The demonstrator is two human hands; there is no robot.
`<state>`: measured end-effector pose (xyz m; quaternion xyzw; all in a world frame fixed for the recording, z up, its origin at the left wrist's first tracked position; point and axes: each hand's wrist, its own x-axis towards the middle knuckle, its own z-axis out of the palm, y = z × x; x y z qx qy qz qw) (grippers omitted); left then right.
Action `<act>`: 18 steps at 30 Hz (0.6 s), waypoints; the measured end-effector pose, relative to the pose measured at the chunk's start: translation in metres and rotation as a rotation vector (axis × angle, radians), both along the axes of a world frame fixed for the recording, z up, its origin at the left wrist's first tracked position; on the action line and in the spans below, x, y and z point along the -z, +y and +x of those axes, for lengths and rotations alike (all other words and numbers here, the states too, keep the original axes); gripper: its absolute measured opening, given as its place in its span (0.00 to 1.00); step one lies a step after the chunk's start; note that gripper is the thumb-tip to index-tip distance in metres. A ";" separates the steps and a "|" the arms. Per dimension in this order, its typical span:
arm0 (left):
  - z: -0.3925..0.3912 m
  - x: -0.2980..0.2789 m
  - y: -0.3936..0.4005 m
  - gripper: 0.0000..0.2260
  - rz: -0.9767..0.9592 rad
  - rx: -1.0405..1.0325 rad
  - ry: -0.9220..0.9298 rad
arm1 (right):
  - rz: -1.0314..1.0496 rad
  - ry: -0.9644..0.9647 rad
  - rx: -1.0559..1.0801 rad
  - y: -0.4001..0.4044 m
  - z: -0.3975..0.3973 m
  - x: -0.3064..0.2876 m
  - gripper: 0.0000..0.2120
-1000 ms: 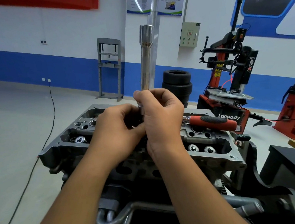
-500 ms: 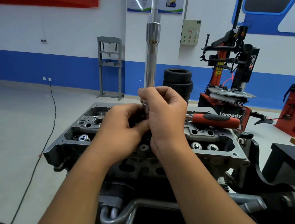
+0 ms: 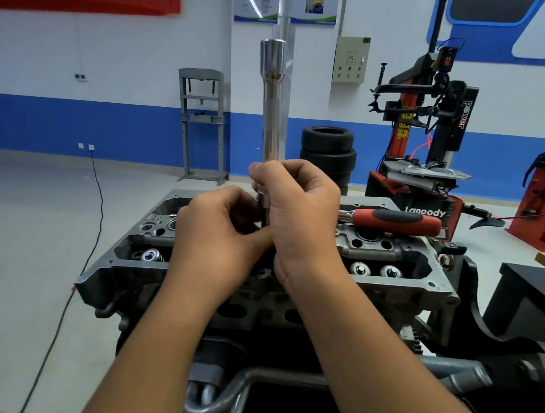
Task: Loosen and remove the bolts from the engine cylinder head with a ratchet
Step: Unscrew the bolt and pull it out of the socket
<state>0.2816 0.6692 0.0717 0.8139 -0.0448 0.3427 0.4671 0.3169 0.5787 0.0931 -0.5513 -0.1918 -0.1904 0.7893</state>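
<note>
A long chrome socket extension stands upright above the grey engine cylinder head. My right hand grips its lower part. My left hand is curled against the tool's bottom end, fingertips pinching there; what lies under them is hidden. The ratchet with a red and black handle lies on top of the cylinder head, just right of my right hand. Valve springs show in the head's open wells on both sides.
A stack of tyres and a red tyre changer stand behind the engine. A grey press frame is by the wall. A black cable runs across the floor at left. A black bench sits at right.
Both hands keep their hold on the extension. It has swayed slightly sideways and stays upright; the ratchet has not moved.
</note>
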 end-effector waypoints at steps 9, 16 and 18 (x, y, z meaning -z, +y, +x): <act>0.001 0.001 0.002 0.09 0.024 0.059 0.022 | -0.002 0.019 0.004 0.000 0.001 0.000 0.05; 0.000 -0.001 0.008 0.09 -0.047 0.279 0.104 | -0.004 0.029 -0.001 0.002 0.001 -0.001 0.06; 0.000 0.000 0.006 0.08 -0.033 0.207 0.062 | -0.010 0.019 0.001 0.002 0.001 0.000 0.06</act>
